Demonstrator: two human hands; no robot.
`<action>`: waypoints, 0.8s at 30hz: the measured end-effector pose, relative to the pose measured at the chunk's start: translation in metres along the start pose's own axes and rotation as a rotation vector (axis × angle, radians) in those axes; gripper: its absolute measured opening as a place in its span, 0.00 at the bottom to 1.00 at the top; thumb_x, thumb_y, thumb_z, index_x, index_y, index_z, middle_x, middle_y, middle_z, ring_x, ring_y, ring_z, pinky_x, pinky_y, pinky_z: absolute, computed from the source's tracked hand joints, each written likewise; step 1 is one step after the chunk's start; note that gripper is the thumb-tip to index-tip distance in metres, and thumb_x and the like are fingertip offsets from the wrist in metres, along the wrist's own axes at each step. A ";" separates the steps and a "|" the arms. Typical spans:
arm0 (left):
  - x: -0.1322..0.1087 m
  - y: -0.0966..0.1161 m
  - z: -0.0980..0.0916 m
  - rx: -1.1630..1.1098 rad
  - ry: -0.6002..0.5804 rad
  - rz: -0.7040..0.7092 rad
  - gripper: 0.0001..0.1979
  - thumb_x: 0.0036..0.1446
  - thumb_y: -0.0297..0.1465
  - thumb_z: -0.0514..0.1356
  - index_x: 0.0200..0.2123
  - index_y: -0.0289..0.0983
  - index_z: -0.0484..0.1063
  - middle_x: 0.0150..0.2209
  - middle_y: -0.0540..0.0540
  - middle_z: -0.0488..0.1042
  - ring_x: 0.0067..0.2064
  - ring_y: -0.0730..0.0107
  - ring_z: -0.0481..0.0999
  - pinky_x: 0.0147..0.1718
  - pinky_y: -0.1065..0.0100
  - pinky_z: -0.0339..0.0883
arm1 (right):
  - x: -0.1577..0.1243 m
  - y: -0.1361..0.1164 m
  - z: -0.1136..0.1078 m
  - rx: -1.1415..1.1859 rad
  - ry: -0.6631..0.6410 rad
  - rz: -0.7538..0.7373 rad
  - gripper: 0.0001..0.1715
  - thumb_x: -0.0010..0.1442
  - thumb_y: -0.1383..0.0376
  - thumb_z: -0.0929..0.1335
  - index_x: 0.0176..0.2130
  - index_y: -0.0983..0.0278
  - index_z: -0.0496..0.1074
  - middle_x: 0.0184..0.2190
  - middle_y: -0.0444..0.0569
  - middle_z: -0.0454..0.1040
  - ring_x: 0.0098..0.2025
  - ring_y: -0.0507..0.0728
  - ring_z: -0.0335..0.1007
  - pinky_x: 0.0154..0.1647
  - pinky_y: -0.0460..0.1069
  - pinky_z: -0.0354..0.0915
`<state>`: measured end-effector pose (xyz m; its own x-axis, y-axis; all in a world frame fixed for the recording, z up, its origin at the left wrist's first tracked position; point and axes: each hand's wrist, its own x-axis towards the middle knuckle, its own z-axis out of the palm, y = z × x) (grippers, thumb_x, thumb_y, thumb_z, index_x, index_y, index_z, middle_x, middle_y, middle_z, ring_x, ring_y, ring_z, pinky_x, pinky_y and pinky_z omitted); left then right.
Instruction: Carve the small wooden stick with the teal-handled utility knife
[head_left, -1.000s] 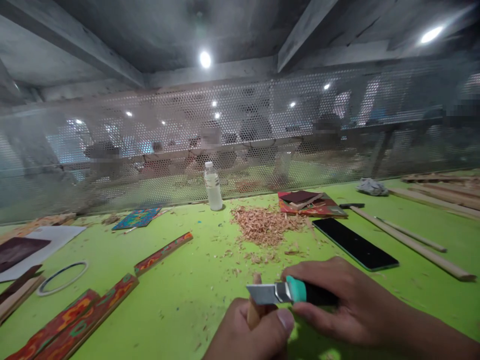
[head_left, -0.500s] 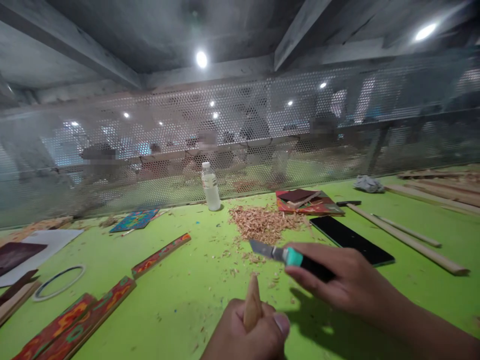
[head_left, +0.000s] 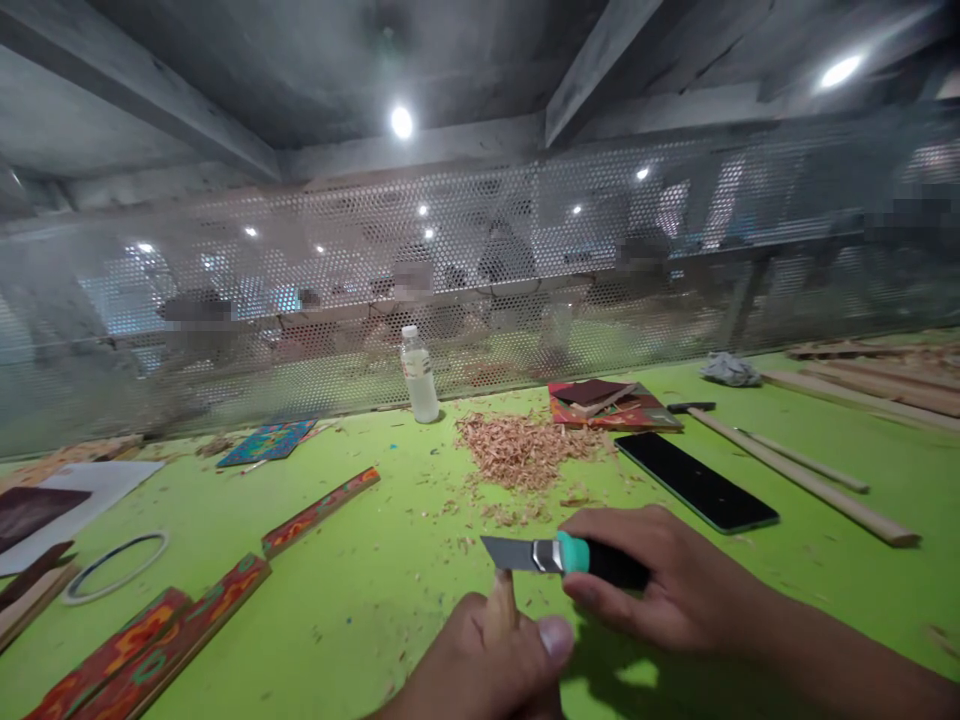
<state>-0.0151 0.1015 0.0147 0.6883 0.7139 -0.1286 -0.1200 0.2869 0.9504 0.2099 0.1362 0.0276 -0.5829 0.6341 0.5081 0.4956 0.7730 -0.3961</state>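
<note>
My left hand (head_left: 491, 660) is closed around a pale wooden stick (head_left: 500, 607), its narrowed end pointing up and away from me. In my right hand (head_left: 667, 580) is a utility knife (head_left: 574, 556) with a black and teal handle. The knife's blade points left and lies across the tip of the stick, seemingly touching it. Just beyond both hands, a heap of wood shavings (head_left: 510, 450) covers part of the green table (head_left: 360, 590), with loose chips scattered nearer to me.
A black phone (head_left: 697, 482), a long-handled hammer (head_left: 802, 475) and a thin rod (head_left: 802, 460) lie at right. Behind the shavings stand a water bottle (head_left: 419, 378) and a red board (head_left: 652, 410). Painted strips (head_left: 322, 510) and a white ring (head_left: 116, 567) lie left. A perforated metal screen (head_left: 337, 300) borders the back.
The knife in my right hand has come down and slightly left, from above the stick onto its tip. My left hand still grips the stick, slightly lower and tilted.
</note>
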 end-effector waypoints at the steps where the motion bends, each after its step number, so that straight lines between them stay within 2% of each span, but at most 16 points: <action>1: 0.000 -0.001 -0.001 0.008 -0.008 0.009 0.37 0.51 0.63 0.68 0.14 0.40 0.59 0.13 0.59 0.53 0.15 0.83 0.51 0.17 0.70 0.43 | 0.000 -0.001 0.001 0.014 -0.015 -0.002 0.23 0.71 0.49 0.65 0.32 0.63 0.70 0.24 0.42 0.69 0.25 0.51 0.62 0.26 0.46 0.56; 7: 0.004 -0.009 -0.008 0.026 -0.037 0.049 0.37 0.47 0.60 0.72 0.16 0.40 0.57 0.14 0.60 0.53 0.17 0.84 0.50 0.18 0.70 0.41 | -0.003 -0.002 0.004 0.093 -0.090 -0.014 0.21 0.69 0.49 0.67 0.32 0.62 0.70 0.24 0.40 0.67 0.25 0.50 0.61 0.26 0.46 0.54; 15: 0.003 -0.005 -0.007 0.020 -0.077 -0.028 0.36 0.43 0.58 0.74 0.15 0.41 0.56 0.12 0.61 0.52 0.15 0.83 0.47 0.15 0.70 0.39 | -0.002 -0.001 0.008 0.106 -0.059 -0.041 0.22 0.68 0.48 0.67 0.32 0.62 0.71 0.23 0.40 0.66 0.24 0.50 0.60 0.25 0.47 0.53; 20: -0.002 0.001 -0.006 0.125 -0.088 -0.117 0.37 0.43 0.59 0.74 0.11 0.41 0.58 0.11 0.60 0.51 0.14 0.83 0.45 0.13 0.68 0.35 | -0.001 0.001 0.002 0.038 0.059 0.019 0.20 0.72 0.51 0.65 0.33 0.62 0.70 0.24 0.40 0.67 0.24 0.50 0.61 0.26 0.46 0.55; 24: -0.002 0.004 -0.006 0.147 -0.057 -0.131 0.37 0.41 0.63 0.72 0.11 0.41 0.59 0.11 0.60 0.51 0.14 0.83 0.46 0.13 0.68 0.35 | 0.002 0.004 -0.004 -0.006 0.129 0.060 0.18 0.73 0.53 0.65 0.35 0.62 0.70 0.25 0.41 0.68 0.25 0.51 0.62 0.28 0.46 0.56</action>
<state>-0.0210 0.1052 0.0170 0.7312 0.6381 -0.2413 0.0762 0.2751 0.9584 0.2140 0.1407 0.0301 -0.4650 0.6706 0.5780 0.5308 0.7337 -0.4243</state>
